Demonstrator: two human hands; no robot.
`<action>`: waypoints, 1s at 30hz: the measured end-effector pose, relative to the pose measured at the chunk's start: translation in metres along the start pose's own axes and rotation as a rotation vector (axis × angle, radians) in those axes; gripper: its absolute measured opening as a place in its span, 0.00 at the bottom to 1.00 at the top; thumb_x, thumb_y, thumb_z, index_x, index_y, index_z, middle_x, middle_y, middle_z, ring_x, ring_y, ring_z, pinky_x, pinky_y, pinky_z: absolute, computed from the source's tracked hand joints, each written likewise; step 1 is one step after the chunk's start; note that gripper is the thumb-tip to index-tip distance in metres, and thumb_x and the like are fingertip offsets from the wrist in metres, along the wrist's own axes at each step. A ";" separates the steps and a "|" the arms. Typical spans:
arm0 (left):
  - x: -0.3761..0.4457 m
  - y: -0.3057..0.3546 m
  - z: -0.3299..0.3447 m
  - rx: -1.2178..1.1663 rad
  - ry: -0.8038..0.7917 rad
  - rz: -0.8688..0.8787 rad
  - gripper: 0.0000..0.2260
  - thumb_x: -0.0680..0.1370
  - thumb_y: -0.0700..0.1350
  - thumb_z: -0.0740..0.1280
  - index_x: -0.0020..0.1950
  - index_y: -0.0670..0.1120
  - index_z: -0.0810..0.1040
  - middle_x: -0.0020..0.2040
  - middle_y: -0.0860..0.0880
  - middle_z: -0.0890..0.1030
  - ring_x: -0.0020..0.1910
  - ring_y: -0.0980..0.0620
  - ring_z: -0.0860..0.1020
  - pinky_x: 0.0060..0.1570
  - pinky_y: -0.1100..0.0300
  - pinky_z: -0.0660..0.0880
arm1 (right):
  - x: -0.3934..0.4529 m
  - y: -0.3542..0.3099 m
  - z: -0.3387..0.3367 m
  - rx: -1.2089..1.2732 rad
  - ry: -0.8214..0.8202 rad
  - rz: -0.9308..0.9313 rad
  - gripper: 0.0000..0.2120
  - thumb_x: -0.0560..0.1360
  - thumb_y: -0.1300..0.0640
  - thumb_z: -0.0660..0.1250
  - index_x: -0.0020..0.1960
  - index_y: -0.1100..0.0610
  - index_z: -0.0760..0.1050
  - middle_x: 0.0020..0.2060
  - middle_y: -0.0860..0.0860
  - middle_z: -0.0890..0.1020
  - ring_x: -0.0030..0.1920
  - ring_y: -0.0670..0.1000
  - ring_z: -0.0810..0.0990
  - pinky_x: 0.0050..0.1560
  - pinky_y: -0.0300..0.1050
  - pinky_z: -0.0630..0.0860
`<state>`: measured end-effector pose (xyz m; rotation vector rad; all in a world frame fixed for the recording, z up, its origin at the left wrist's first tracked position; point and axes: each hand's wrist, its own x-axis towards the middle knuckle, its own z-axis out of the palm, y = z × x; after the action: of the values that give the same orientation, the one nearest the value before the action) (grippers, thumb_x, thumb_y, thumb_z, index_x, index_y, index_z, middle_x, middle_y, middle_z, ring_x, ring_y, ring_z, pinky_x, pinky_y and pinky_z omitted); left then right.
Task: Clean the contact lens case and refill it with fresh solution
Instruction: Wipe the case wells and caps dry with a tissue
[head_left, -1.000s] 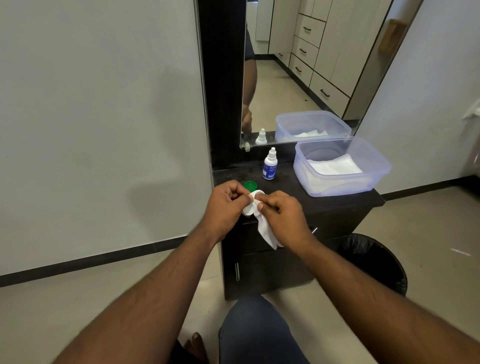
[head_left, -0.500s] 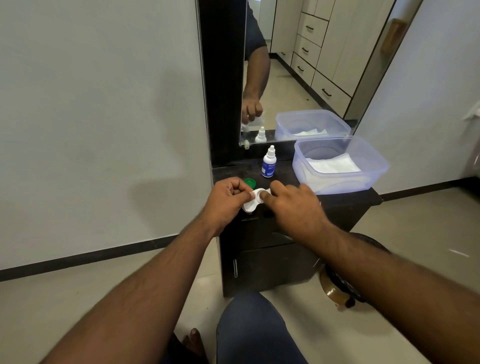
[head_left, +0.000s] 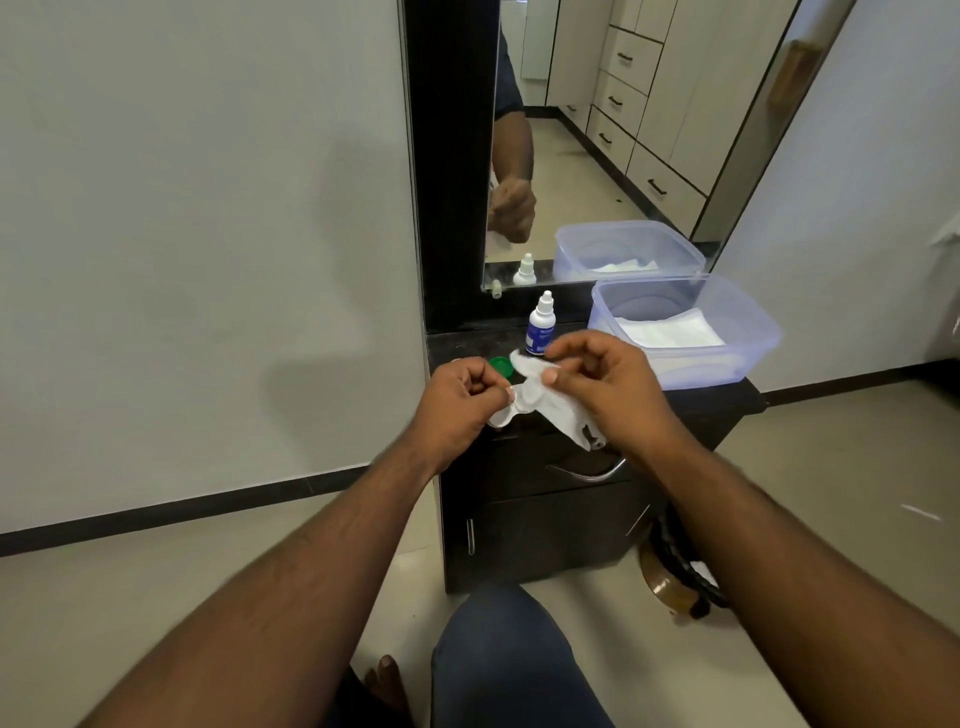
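Dark cabinet top (head_left: 696, 400): my left hand (head_left: 457, 400) grips white lens case (head_left: 511, 408); right hand (head_left: 608, 384) pinches tissue (head_left: 550, 405) against it; solution bottle (head_left: 540, 325) at 12 o'clock.

White plastic lens case (head_left: 511, 408), smooth; soft white tissue (head_left: 558, 410); translucent plastic tub (head_left: 737, 358); glossy plastic bottle (head_left: 540, 332); dark matt cabinet top (head_left: 467, 345); shiny metal handle (head_left: 592, 470)

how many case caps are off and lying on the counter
1 that shows: a green cap on the dark counter, behind the left hand. Another may be hidden by the hands.
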<state>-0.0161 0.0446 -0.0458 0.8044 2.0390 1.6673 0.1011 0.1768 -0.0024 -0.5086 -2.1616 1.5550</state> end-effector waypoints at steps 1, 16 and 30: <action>0.000 0.000 -0.001 0.006 -0.003 0.004 0.01 0.73 0.36 0.71 0.42 0.39 0.80 0.42 0.38 0.82 0.40 0.44 0.80 0.44 0.54 0.78 | 0.004 0.000 0.002 -0.119 -0.043 -0.048 0.08 0.72 0.63 0.72 0.47 0.51 0.79 0.40 0.47 0.82 0.43 0.45 0.81 0.47 0.38 0.77; 0.001 -0.001 -0.005 0.009 -0.009 -0.016 0.02 0.74 0.36 0.71 0.43 0.42 0.81 0.42 0.45 0.83 0.42 0.51 0.82 0.45 0.61 0.78 | 0.023 0.011 0.016 -1.198 -0.140 -0.760 0.12 0.62 0.62 0.78 0.44 0.61 0.81 0.39 0.56 0.81 0.40 0.56 0.79 0.41 0.49 0.78; -0.001 -0.001 -0.001 -0.026 0.002 0.008 0.02 0.73 0.35 0.71 0.42 0.41 0.81 0.41 0.42 0.84 0.40 0.48 0.82 0.44 0.60 0.79 | 0.007 0.018 0.029 -0.885 0.009 -0.387 0.05 0.74 0.61 0.67 0.48 0.60 0.80 0.44 0.53 0.79 0.46 0.52 0.75 0.46 0.41 0.69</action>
<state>-0.0159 0.0428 -0.0466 0.8041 2.0133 1.6961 0.0800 0.1626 -0.0264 -0.3067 -2.6609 0.3445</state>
